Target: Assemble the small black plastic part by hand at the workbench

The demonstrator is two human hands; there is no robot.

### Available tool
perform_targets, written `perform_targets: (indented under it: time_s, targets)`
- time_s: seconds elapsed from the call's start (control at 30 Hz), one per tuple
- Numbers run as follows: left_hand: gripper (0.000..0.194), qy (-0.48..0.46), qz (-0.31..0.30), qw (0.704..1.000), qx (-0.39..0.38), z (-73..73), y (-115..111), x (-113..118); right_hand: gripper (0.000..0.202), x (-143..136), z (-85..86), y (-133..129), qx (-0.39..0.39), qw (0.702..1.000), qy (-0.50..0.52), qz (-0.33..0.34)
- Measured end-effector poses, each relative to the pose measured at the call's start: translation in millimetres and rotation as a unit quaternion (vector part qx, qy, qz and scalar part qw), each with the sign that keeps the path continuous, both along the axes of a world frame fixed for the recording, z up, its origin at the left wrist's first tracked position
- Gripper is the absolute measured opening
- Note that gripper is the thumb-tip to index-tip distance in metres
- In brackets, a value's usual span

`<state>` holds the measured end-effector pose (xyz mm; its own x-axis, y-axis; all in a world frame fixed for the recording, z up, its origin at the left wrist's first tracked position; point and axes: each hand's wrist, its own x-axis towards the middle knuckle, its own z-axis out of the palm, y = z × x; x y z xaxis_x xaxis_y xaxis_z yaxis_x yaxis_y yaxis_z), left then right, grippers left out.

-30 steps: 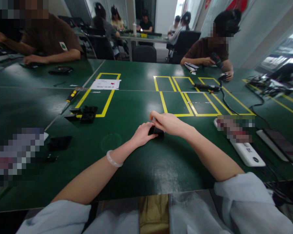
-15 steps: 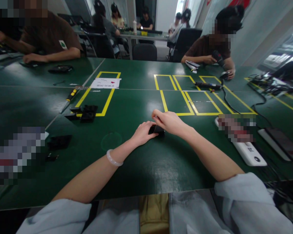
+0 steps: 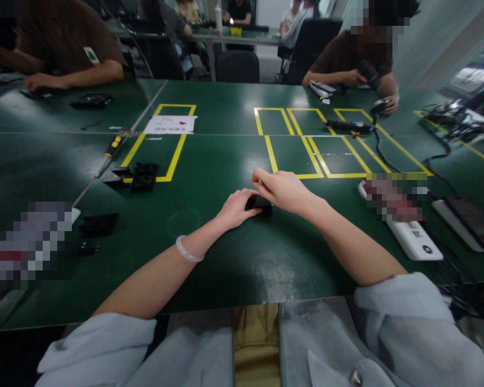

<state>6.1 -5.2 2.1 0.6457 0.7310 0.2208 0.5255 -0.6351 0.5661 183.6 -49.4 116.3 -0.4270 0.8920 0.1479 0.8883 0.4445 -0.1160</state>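
A small black part (image 3: pixel 263 203) rests on the green table at the middle of the head view. My left hand (image 3: pixel 237 208) grips it from the left, thumb in front and fingers behind. My right hand (image 3: pixel 281 189) is raised just above its right side, fingers curled and pinched together; whatever they hold, if anything, is too small or hidden to make out. Part of the black piece is covered by both hands.
Black parts (image 3: pixel 144 177) lie on a yellow taped outline, with more black pieces (image 3: pixel 99 224) nearer on the left. A screwdriver (image 3: pixel 113 146) lies behind them. On the right are a white power bank (image 3: pixel 417 240) and cables. A person holds a black tool (image 3: pixel 369 74) across the table.
The whole view has tilted down a little, so the table sits higher in the picture. Both hands keep nearly the same pose around the black part.
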Motion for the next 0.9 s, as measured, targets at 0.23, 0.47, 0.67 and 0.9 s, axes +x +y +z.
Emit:
perform_targets:
  time_s: [0.23, 0.47, 0.67, 0.9]
  targets:
    - [0.042, -0.004, -0.003, 1.0, -0.003, 0.3, -0.5, 0.3, 0.037, -3.5, -1.4, -0.4, 0.003, 1.0, -0.005, -0.016]
    - [0.035, -0.013, 0.001, 1.0, -0.014, 2.1, -1.4, 0.6, 0.033, -6.5, 2.7, -5.3, -0.016, 0.999, 0.009, 0.033]
    - [0.035, -0.034, -0.005, 0.999, -0.03, -2.8, -0.2, 0.1, 0.032, -15.0, 9.4, -12.4, -0.03, 0.999, -0.02, 0.037]
    - [0.041, -0.034, 0.001, 0.999, -0.033, 1.2, -2.6, 0.3, 0.036, -23.1, 9.2, -3.5, 0.0, 0.999, -0.042, -0.017]
